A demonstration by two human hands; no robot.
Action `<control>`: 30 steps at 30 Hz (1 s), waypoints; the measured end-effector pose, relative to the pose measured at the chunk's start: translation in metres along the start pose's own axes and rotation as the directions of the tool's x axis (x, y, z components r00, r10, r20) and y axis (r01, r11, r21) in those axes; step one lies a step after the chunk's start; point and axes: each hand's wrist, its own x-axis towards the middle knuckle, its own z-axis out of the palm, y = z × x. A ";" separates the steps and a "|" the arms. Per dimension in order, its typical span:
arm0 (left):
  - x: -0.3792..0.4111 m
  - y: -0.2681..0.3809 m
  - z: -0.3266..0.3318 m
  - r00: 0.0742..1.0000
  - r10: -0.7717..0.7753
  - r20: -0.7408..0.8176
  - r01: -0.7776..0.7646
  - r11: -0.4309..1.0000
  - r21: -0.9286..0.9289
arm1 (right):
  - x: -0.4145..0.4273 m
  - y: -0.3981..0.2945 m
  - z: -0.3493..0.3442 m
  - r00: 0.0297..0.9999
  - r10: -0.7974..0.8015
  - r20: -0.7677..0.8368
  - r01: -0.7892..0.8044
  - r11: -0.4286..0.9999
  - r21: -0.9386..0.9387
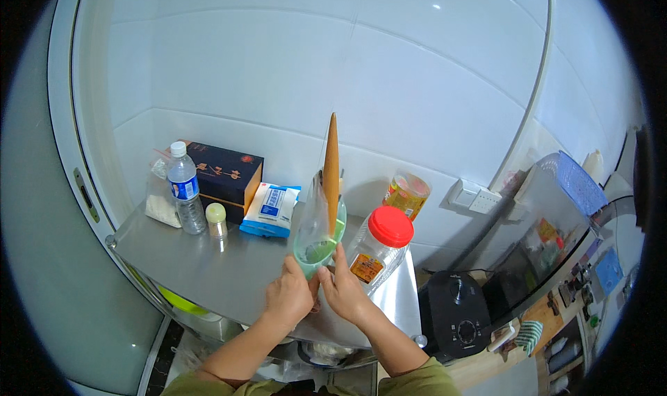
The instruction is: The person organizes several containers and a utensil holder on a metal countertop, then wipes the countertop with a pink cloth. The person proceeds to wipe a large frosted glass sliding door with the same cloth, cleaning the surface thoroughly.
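Note:
A pale green plastic holder point(307, 265) stands above the steel shelf top, between my hands. My left hand point(290, 294) is curled against its near left side. On the near right side, my right hand point(344, 292) grips it with thumb and forefinger. From the holder rises a long tapered wooden utensil point(332, 187), beside a clear, thin sheet-like piece point(314, 213). Other slim utensils behind it are mostly hidden. Close to my right hand is a clear plastic jar point(385, 250) with a red lid point(391, 226). A white and blue packet point(271, 210) lies left of the holder.
On the left of the steel shelf point(219, 271) are a water bottle point(186, 193), a small shaker point(216, 221), a dark box point(224, 174) and a bag of white contents point(162, 203). A yellow-labelled container point(409, 193) stands behind the jar. A black appliance point(456, 315) is at right.

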 end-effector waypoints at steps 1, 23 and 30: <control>0.003 0.001 0.001 1.000 0.022 -0.011 -0.022 1.000 -0.013 | 0.006 0.008 0.005 0.999 -0.032 -0.027 0.034 0.997 0.070; 0.113 -0.019 0.032 0.979 0.110 -0.172 -0.095 0.991 0.096 | 0.105 0.049 0.038 0.978 0.085 -0.191 -0.022 0.950 0.311; 0.111 -0.015 0.027 0.976 0.088 -0.201 -0.066 0.991 0.112 | 0.002 -0.012 -0.042 0.671 -0.592 -0.446 0.324 0.775 -0.542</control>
